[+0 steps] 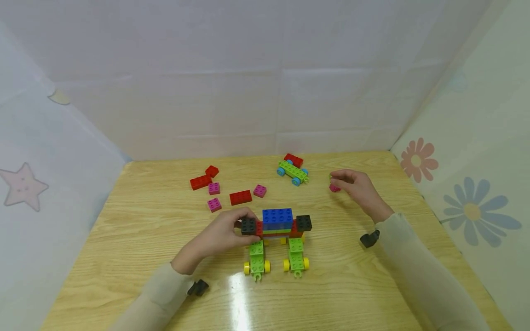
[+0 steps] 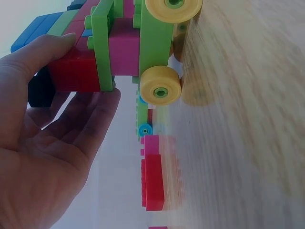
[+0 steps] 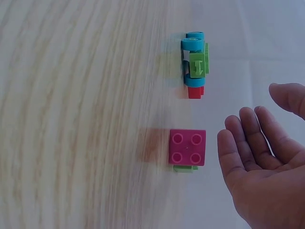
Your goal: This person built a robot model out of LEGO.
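Blue-topped block model (image 1: pixel 277 219) gripped by left hand (image 1: pixel 221 233); open right hand (image 1: pixel 359 189), seemingly fetching, would need to pinch the adjacent magenta brick (image 3: pixel 187 147).

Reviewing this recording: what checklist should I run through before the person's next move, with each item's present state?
1. Left hand grips the multicoloured brick-built plastic model with yellow wheels: ok.
2. Blue rectangular plastic brick sits on top of the model: ok.
3. Right hand has hold of the pink square plastic brick: not ok; the right wrist view shows its fingers apart from it.
4. Pink brick is separate from the small green plastic piece beside it: cannot tell.
5. Green plastic car base with blue wheels stands upright: ok.
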A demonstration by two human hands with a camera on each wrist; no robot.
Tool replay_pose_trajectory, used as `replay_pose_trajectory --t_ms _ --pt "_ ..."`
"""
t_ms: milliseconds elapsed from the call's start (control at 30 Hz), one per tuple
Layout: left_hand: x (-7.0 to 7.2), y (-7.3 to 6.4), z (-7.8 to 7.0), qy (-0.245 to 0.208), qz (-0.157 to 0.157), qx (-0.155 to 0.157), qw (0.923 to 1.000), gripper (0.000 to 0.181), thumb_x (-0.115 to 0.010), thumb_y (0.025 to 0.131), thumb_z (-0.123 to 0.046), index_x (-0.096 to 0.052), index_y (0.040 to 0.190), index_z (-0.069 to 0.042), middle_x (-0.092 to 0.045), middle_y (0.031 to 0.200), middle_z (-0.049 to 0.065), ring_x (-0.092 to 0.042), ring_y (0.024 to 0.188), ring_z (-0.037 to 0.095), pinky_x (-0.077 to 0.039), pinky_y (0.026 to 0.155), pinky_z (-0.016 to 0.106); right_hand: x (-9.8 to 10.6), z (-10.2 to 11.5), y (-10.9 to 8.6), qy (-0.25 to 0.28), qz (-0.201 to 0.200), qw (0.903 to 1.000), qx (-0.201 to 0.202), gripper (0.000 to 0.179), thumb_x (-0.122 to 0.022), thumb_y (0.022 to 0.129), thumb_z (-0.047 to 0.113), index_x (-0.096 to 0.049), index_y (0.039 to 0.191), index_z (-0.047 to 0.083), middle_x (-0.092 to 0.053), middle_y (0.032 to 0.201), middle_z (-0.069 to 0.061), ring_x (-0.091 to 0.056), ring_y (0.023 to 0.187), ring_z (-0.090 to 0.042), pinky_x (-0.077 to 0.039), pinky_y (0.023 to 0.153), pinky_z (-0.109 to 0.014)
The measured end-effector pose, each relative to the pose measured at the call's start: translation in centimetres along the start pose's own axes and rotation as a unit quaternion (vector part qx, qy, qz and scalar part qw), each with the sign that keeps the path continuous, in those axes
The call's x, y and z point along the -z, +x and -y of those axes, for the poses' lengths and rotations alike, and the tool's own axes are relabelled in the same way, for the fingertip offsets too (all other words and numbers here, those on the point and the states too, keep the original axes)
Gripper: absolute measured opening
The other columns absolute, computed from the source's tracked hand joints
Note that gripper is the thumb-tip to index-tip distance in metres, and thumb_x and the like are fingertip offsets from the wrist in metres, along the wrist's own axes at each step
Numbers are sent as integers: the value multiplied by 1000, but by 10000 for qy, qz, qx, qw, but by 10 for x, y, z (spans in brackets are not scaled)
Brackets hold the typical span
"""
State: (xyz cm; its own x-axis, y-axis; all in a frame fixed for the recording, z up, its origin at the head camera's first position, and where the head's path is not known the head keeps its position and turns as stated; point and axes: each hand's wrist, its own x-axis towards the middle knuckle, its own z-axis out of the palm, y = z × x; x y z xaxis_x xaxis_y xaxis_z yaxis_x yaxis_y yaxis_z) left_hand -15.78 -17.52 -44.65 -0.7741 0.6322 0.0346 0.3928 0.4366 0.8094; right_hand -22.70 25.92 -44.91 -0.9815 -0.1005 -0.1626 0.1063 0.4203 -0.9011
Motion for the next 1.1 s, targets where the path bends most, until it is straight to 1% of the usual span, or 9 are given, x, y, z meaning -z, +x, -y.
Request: replay_pose_trajectory --t_ms 133,300,467,600,733,833,933,1100 --pt "-4 6 -2 6 -22 9 10000 34 -91 96 -23 -72 124 -21 -76 119 -5 -73 105 11 -66 97 31 -1 1 -2 -52 33 10000 10 54 -69 113 34 -61 158 6 -62 162 -20 -63 140 -46 -46 127 -64" --pt "-8 13 -4 25 -46 -29 10000 34 -91 97 -24 -72 124 -20 -77 119 -2 -74 106 12 -66 94 31 -2 0 -1 -96 44 9999 11 54 -69 114 35 -61 158 4 -62 161 -23 -65 138 -45 -48 127 -62" --pt "-10 16 -5 98 -15 -44 9999 35 -91 97 -25 -71 124 -19 -77 119 -3 -73 105 11 -64 93 29 -4 -2 3 -83 86 9999 53 57 -69 113 36 -60 158 2 -63 159 -24 -68 134 -46 -53 122 -59" --pt "-8 14 -4 245 25 -25 9997 33 -91 96 -25 -70 120 -22 -76 117 -7 -70 104 9 -62 93 29 -8 -4 7 -153 143 9997 98 56 -71 112 36 -62 156 2 -65 158 -21 -69 135 -43 -57 118 -56" --pt "-4 8 -5 285 81 40 9996 34 -92 94 -25 -68 117 -24 -75 114 -10 -68 102 11 -60 90 29 -14 -5 10 -273 223 9993 152 56 -72 111 38 -64 155 3 -67 156 -18 -66 137 -39 -56 117 -56" --pt "0 2 -6 328 99 69 9994 35 -93 93 -26 -68 117 -24 -74 114 -10 -67 101 13 -60 87 28 -19 -4 11 -331 243 9989 215 55 -73 111 38 -65 154 4 -68 155 -17 -65 138 -37 -54 118 -57" --pt "2 -2 -4 412 86 64 9991 35 -93 94 -27 -68 118 -25 -74 115 -10 -66 103 12 -59 89 28 -23 -4 14 -345 276 9986 291 55 -73 111 38 -65 154 4 -68 155 -16 -65 139 -37 -54 118 -58" --pt "6 -6 -1 423 77 25 9991 35 -93 94 -26 -68 119 -23 -74 116 -7 -65 103 11 -59 89 29 -28 0 21 -375 329 9980 382 53 -72 111 37 -65 154 7 -68 155 -14 -65 138 -35 -55 118 -59"
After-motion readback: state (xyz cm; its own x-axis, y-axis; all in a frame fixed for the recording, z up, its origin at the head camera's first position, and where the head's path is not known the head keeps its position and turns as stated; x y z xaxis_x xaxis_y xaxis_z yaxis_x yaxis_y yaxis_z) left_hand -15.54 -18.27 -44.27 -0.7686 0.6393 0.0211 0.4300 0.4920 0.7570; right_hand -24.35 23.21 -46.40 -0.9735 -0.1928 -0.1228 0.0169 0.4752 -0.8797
